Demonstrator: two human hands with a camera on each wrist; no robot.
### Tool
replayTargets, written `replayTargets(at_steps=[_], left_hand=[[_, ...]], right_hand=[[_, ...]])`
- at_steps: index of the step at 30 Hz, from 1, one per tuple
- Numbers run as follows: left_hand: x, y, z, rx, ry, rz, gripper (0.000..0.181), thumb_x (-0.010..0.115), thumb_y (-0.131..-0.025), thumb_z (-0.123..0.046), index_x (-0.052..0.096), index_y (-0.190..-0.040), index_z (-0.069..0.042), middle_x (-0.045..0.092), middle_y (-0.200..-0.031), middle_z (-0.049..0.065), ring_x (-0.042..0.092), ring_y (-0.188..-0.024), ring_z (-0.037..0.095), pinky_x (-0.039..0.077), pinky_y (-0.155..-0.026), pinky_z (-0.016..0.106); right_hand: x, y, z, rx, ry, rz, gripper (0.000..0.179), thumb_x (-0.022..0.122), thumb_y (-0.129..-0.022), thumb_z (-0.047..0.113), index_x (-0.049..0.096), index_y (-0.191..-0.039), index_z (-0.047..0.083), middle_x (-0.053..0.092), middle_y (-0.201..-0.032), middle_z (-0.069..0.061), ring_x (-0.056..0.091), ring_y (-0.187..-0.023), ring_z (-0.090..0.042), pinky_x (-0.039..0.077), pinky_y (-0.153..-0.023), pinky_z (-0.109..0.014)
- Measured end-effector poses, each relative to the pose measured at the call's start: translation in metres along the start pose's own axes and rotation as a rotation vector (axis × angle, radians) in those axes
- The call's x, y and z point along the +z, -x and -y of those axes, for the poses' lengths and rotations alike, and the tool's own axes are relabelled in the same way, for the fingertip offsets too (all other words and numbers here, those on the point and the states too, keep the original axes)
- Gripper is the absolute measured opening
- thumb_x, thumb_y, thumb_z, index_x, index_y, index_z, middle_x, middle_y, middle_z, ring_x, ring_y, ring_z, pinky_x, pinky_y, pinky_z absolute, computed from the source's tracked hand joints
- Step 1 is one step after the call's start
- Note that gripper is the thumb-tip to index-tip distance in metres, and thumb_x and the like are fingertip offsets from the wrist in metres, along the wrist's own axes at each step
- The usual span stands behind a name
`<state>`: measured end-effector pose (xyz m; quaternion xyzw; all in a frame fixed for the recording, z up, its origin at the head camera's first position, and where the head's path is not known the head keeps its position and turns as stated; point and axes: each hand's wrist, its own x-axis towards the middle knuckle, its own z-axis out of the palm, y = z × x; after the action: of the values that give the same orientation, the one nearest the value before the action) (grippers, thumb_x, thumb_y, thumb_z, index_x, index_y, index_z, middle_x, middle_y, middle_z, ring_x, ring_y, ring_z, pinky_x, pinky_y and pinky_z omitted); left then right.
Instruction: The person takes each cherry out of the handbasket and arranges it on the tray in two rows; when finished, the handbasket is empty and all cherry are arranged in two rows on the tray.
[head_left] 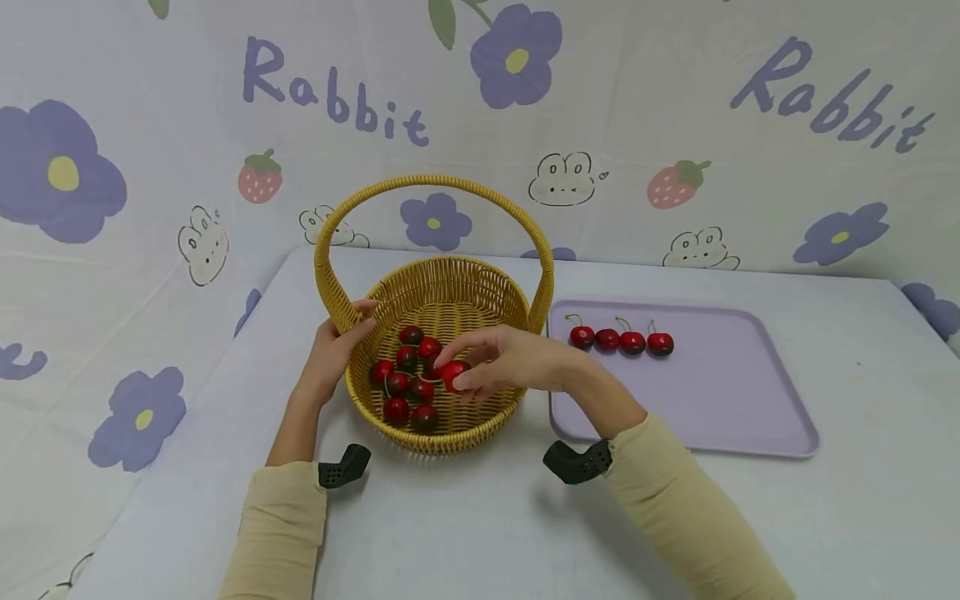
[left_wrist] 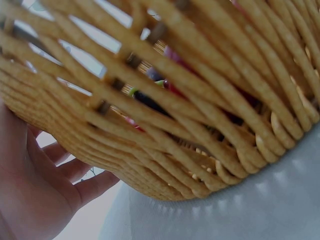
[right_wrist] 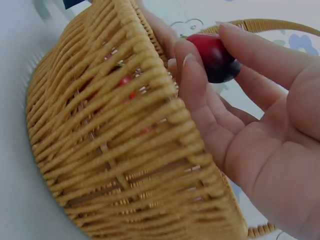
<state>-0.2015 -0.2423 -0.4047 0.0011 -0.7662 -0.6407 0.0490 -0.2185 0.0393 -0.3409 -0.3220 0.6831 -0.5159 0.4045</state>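
Observation:
A yellow wicker basket (head_left: 442,442) with a tall arched handle holds several dark red cherries (head_left: 396,410), gathered mostly on its left side. My left hand (head_left: 330,354) grips the basket's left rim at the foot of the handle; its fingers also show beside the weave in the left wrist view. Between thumb and fingertips, my right hand (head_left: 517,360) pinches a cherry (right_wrist: 215,57) over the inside of the basket. In the right wrist view this cherry is glossy, red at one end and nearly black at the other.
To the basket's right lies a pale purple tray (head_left: 720,392). Several cherries (head_left: 632,342) stand in a row near its far left corner, most with green stems. A patterned cloth (head_left: 480,125) hangs behind the white table (head_left: 450,533).

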Motion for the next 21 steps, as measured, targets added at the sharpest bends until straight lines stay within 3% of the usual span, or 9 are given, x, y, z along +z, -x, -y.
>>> replayTargets(at_steps=[8,14,21], left_hand=[[0.000,0.000,0.002,0.002,-0.001,0.001,0.041,0.052,-0.099,-0.021,0.049,-0.136,-0.002,0.045,-0.139,0.018,0.040,-0.127,0.029,0.026,-0.106,0.048],[0.001,-0.001,0.003,-0.009,0.002,-0.006,0.041,0.052,-0.099,-0.021,0.050,-0.136,-0.003,0.045,-0.139,0.017,0.040,-0.126,0.029,0.026,-0.106,0.047],[0.002,0.000,0.002,-0.005,0.006,-0.008,0.041,0.052,-0.099,-0.020,0.050,-0.136,-0.002,0.045,-0.140,0.016,0.039,-0.127,0.028,0.025,-0.106,0.047]], right_hand=[[-0.009,0.018,-0.002,0.031,-0.061,-0.081,0.035,0.068,-0.090,0.014,0.056,-0.122,0.009,0.061,-0.111,-0.024,0.060,-0.105,-0.040,0.049,-0.088,-0.037],[-0.014,0.035,-0.002,-0.029,-0.120,-0.089,0.038,0.065,-0.091,0.010,0.052,-0.127,0.004,0.060,-0.115,-0.024,0.056,-0.108,-0.044,0.047,-0.091,-0.040],[-0.021,0.055,-0.003,-0.054,-0.118,-0.160,0.041,0.069,-0.088,0.012,0.053,-0.125,0.004,0.053,-0.119,-0.018,0.059,-0.106,-0.035,0.046,-0.092,-0.040]])
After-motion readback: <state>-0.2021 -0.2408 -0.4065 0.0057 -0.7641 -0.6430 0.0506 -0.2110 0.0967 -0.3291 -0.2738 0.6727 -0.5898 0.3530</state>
